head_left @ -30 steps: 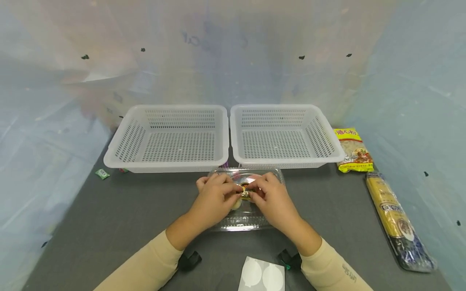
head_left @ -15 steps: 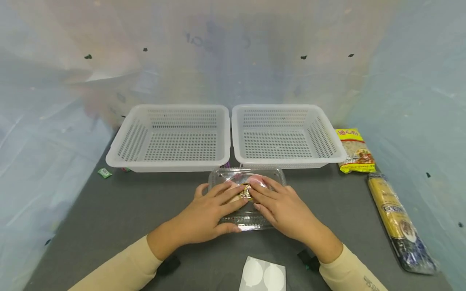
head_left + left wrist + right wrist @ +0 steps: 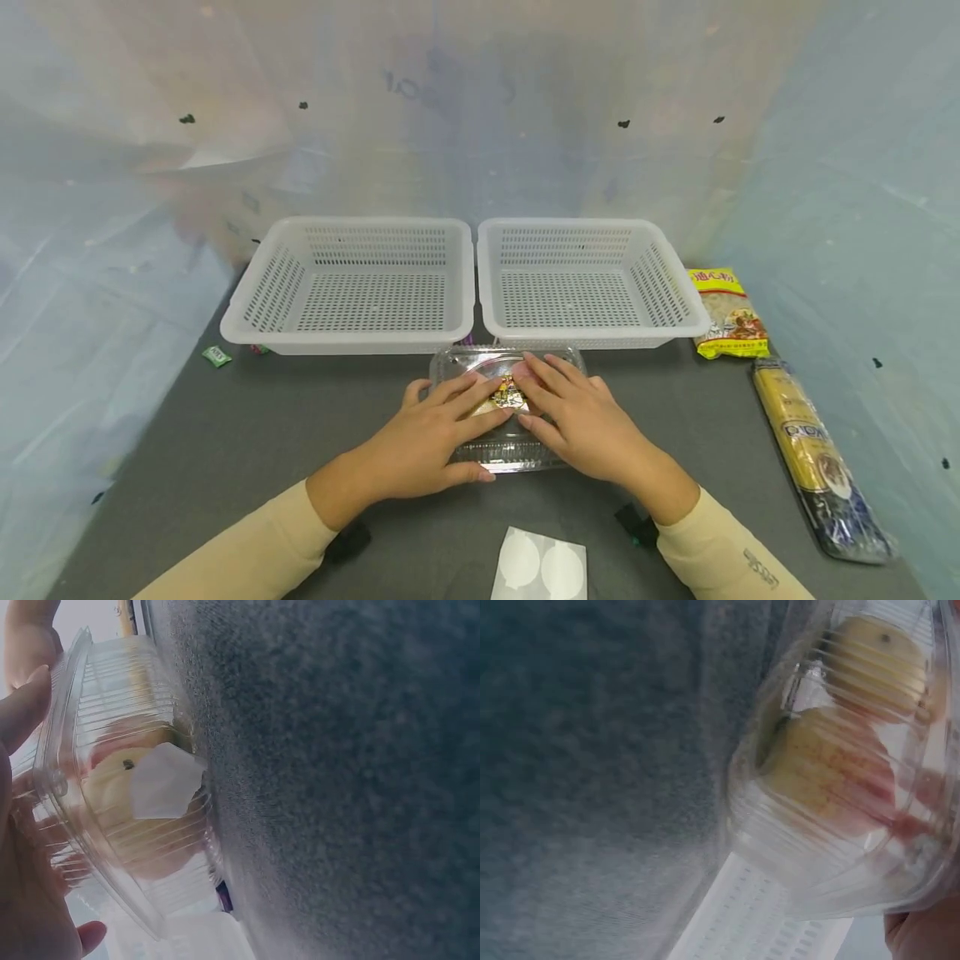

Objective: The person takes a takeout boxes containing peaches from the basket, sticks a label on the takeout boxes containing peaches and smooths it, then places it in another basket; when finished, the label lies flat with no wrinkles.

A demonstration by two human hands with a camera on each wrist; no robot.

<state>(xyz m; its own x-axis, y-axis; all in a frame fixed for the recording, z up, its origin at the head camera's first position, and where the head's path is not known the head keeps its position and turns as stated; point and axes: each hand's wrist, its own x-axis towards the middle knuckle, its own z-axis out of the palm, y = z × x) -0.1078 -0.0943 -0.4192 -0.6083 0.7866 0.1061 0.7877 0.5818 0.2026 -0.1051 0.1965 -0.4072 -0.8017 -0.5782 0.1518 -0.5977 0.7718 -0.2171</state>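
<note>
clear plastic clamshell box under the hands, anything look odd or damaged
Nothing stands out. The clear plastic clamshell box sits flat on the grey table, closed over yellow-red fruit, uncracked, with the left hand and right hand pressing flat on its lid.

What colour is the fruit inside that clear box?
Yellow with a pink-red blush; the fruit in the clear box shows best in the right wrist view.

Beige long sleeves, small cuff lettering
</note>
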